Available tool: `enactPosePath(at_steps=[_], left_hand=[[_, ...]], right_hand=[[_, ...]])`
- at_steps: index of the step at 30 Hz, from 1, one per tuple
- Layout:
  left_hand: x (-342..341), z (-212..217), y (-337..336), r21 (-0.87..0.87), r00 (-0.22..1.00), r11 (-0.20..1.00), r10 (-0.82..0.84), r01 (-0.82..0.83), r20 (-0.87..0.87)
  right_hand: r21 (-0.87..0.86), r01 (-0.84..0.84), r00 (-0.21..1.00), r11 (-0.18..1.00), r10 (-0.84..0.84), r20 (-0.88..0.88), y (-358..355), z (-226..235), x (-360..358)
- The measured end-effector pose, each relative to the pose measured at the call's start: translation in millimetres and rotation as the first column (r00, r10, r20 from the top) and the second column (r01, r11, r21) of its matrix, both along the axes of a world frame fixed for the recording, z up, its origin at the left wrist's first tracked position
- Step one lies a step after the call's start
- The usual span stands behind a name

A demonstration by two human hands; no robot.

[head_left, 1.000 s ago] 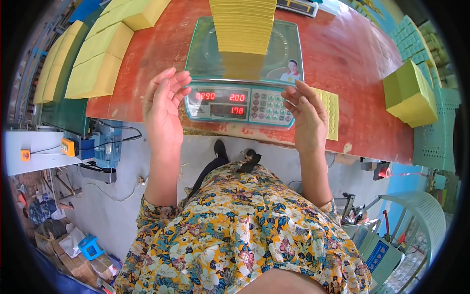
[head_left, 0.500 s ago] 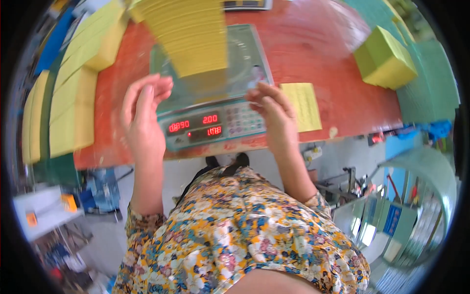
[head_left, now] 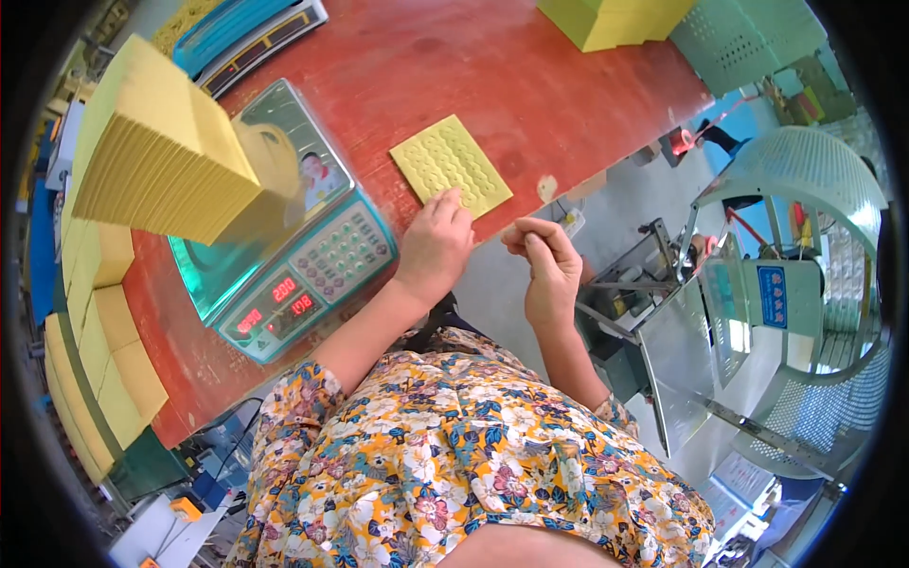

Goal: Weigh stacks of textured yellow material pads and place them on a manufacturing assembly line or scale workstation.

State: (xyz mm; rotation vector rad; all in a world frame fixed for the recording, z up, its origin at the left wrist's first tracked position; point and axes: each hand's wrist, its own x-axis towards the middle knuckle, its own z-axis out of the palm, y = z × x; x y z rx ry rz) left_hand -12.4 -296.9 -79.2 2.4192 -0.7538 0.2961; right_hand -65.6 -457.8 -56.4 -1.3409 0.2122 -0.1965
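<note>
A yellow sheet point(head_left: 437, 156) with rows of raised wavy and round shapes lies flat near the table's front edge. My left hand point(head_left: 437, 244) rests its fingertips on the sheet's near corner; its fingers lie extended close together, and its thumb is hidden. Just right of the sheet, past the table edge, my right hand point(head_left: 551, 275) is closed with thumb and fingertips pinched together. Whatever it may hold is too small to tell. To the left, a tall stack of yellow sheets point(head_left: 166, 156) stands on an electronic scale point(head_left: 331, 251) with lit red digits and a keypad.
More yellow stacks point(head_left: 118, 331) line the table's left end, and another yellow stack point(head_left: 615, 21) stands at the far side. A blue and black device point(head_left: 260, 47) sits behind the scale on the red table point(head_left: 530, 85). Right of the table stands a green metal machine point(head_left: 786, 189).
The view has swung right, so the scale and its stack sit further left. My left hand has come from beside the scale onto the yellow sheet. My right hand's fingers have closed into a pinch.
</note>
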Motion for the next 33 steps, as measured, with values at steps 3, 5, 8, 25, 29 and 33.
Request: enactPosePath(at_steps=[3, 5, 8, 25, 29, 33], left_hand=[[6.1, -17.9, -8.9, 0.167, 0.994, 0.983, 0.066, -0.081, 0.089], [6.0, -21.2, -12.6, 0.227, 0.984, 0.968, 0.074, -0.109, 0.16], [3.0, -18.0, -13.9, 0.253, 0.989, 0.962, 0.074, -0.106, 0.131], [-92.5, 29.6, 30.3, -0.334, 0.79, 0.798, 0.265, -0.502, -0.553], [-76.5, 69.9, 45.6, -0.694, 0.652, 0.421, -0.265, -0.584, -0.71], [-77.7, 154.0, 93.8, -0.707, 0.769, 0.38, 0.017, -0.596, -0.639]], right_hand=[[0.066, 0.022, 0.999, 0.998, -0.019, -0.044, -15.7, -3.9, -5.3], [0.081, 0.015, 0.999, 0.997, -0.011, -0.049, -24.1, -8.2, -6.4], [0.121, -0.014, 0.999, 0.993, 0.019, -0.045, -29.3, -15.2, -2.8], [-0.34, -0.266, 0.964, 0.902, 0.239, -0.121, -20.5, 10.7, -11.0], [-0.183, -0.257, 0.966, 0.949, 0.257, -0.025, -6.7, 71.5, -15.0], [-0.326, -0.306, 0.907, 0.895, 0.378, 0.185, 41.8, 125.4, 19.6]])
